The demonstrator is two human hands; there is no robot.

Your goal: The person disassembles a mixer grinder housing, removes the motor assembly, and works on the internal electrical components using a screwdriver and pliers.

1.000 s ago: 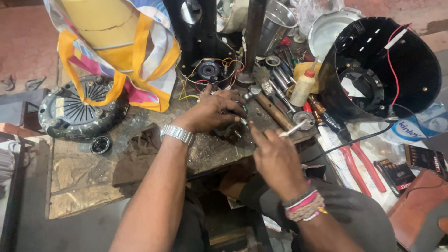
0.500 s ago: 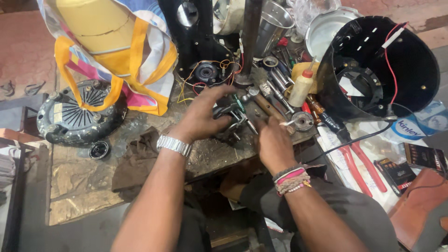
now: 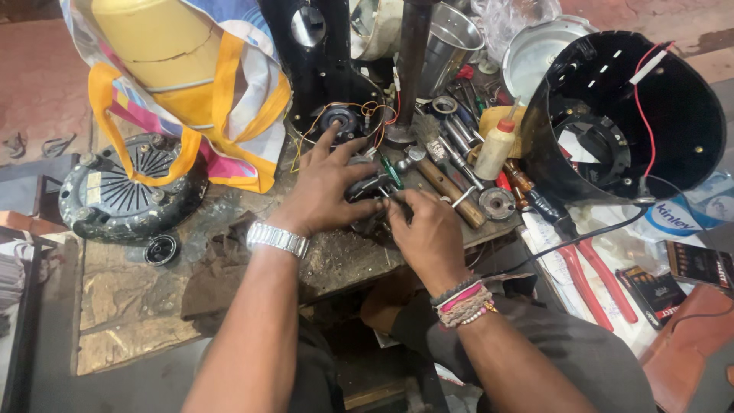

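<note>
Hands at work over a cluttered repair surface (image 3: 138, 298). Left hand (image 3: 325, 187), steel watch at the wrist, spread flat over a small dark motor part (image 3: 368, 186) at centre frame, fingers splayed toward 12 o'clock, pressing rather than clasping. Right hand (image 3: 427, 229) closed in a tight grip just at 4 o'clock of the part, fingertips pinched on something slim at its edge; whether tool or fastener, impossible to tell. Green-handled screwdriver (image 3: 391, 171) lying touching the part at 1 o'clock. Wooden-handled hammer (image 3: 447, 183) at 3 o'clock, squeeze bottle (image 3: 495, 147) beyond it, black round housing (image 3: 623, 115) at 2 o'clock, red-handled pliers (image 3: 592, 283) at 4 o'clock, ribbed grey cover (image 3: 122, 191) at 9 o'clock. Best handled, by the look of it, with steady downward pressure from the left hand so the part cannot twist, small controlled turns from the right, loose wires kept out from under the fingers.
</note>
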